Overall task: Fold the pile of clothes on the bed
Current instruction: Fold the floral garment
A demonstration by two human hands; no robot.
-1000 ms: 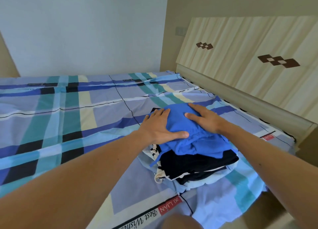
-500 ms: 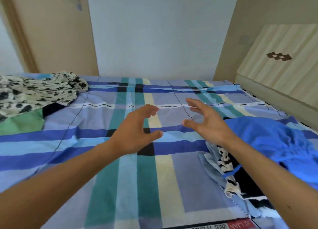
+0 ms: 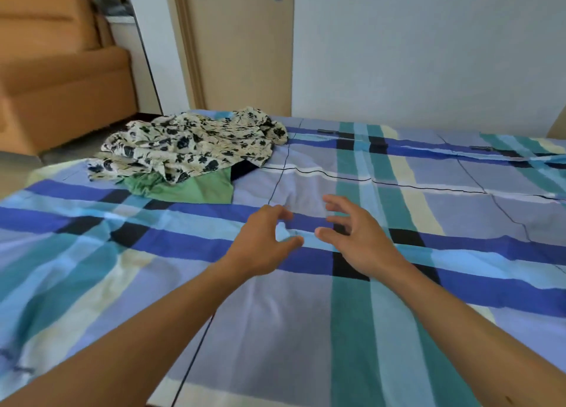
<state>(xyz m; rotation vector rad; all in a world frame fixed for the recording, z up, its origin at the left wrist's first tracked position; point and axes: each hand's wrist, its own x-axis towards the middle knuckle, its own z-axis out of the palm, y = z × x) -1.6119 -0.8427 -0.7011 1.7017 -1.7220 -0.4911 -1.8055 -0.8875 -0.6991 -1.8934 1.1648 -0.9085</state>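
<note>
A loose pile of clothes lies at the far left of the bed (image 3: pixel 306 330): a cream garment with dark flowers (image 3: pixel 196 144) on top, a green garment (image 3: pixel 196 189) under it, and a dark piece peeking out beside. My left hand (image 3: pixel 263 244) and my right hand (image 3: pixel 358 238) hover side by side over the plaid sheet in the middle, well short of the pile. Both hold nothing, fingers loosely curved. The folded stack is out of view.
An orange armchair (image 3: pixel 61 69) stands beyond the bed's left corner. A closed wooden door (image 3: pixel 245 45) and a pale wall are behind the bed. The plaid sheet stretches from my hands to the pile.
My hands left the blue garment on the folded stack and swung left across the bed. The view turned left, so the stack is gone from sight and the loose pile came in.
</note>
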